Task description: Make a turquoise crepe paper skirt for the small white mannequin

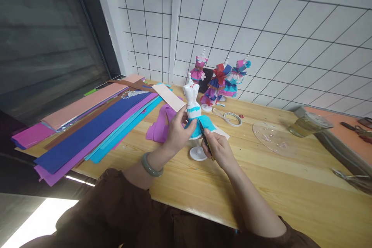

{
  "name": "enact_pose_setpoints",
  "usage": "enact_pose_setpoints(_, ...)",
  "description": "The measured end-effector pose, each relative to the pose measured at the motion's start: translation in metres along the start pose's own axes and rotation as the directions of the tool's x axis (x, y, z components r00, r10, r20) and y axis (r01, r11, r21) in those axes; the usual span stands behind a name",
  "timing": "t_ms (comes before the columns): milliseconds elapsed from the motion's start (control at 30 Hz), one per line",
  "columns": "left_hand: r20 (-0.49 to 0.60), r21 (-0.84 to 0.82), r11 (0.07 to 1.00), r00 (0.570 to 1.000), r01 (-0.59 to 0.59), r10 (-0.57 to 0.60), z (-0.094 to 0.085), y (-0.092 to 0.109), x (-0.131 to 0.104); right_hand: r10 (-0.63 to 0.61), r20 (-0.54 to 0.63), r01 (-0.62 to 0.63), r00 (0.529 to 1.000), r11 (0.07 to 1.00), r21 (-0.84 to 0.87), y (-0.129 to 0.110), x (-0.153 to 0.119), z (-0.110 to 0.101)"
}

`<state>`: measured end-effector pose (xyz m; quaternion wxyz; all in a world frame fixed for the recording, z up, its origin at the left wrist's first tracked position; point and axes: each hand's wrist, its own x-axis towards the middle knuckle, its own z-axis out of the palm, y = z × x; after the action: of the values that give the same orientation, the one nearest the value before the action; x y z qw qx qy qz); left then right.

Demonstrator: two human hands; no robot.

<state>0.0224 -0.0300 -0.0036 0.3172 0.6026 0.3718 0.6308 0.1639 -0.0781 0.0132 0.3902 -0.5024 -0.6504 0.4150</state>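
A small white dress-form mannequin (191,95) stands upright on its round base (198,154). A blue band runs around its waist, and a blue paper skirt (207,122) with a white layer beneath flares out below. My left hand (180,130) is closed on the skirt's left side, thumb in front. In my right hand (221,149) is a slim black pointed tool that looks like tweezers (207,139); its tip touches the skirt near the waist. Behind my left hand lie a purple paper piece (159,127) and a pale strip (169,97).
Long folded crepe paper strips (95,133) cover the table's left side. Several dressed mannequins (217,79) stand at the back by the tiled wall. Rightward are a tape roll (232,119), a clear dish with small bits (271,138), a glass cup (309,124) and an orange-topped surface (345,139).
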Motion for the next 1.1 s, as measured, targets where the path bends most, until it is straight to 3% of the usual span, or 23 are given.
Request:
enact_pose_setpoints(500,0.022,-0.093,0.995,0.999,0.044,-0.042,0.0013,0.0056,-0.0004,-0.026,0.013,0.026,1.0,1.0,0.006,-0.0006,-0.0001,0.0)
enact_pose_setpoints(833,0.018,-0.091,0.995,0.999,0.039,-0.038,0.0014,0.0038,-0.001,0.017,-0.031,-0.016,0.999,0.999,0.036,-0.0034,-0.0001,0.0017)
enact_pose_setpoints(1100,0.017,-0.084,0.995,0.999,0.046,-0.044,0.0006,0.0063,-0.0005,-0.001,0.002,0.001,1.0,0.998,0.059,-0.0026,0.0001,0.0004)
